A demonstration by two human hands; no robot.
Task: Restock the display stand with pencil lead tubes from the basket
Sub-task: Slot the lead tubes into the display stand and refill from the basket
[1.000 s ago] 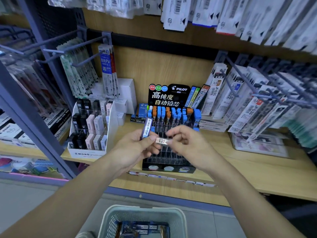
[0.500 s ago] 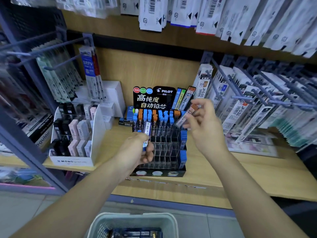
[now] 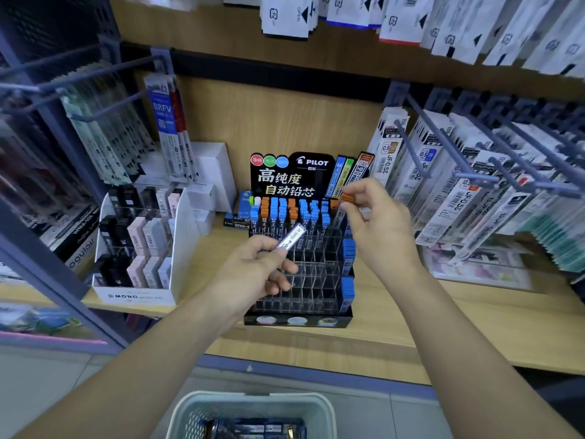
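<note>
A wooden shelf (image 3: 411,327) carries the black display stand (image 3: 299,321), a tiered grid of clear slots under a printed header. Only the back rows are filled, with blue- and orange-capped pencil lead tubes (image 3: 281,213) standing upright, plus a few blue ones down the right edge; the middle and front slots look empty, so I judge the restocking well short of done. Low in the view, the pale basket (image 3: 253,403) on the floor holds more dark-wrapped stock. The right hand (image 3: 376,226) has its fingers pinched on an orange-capped tube (image 3: 343,205), held almost upright just over the stand's back right corner, apparently about to drop into a slot. The left hand (image 3: 259,270), in front of the stand, has its fingers clenched round a blue-labelled tube (image 3: 291,237), tilted and waiting its turn
</note>
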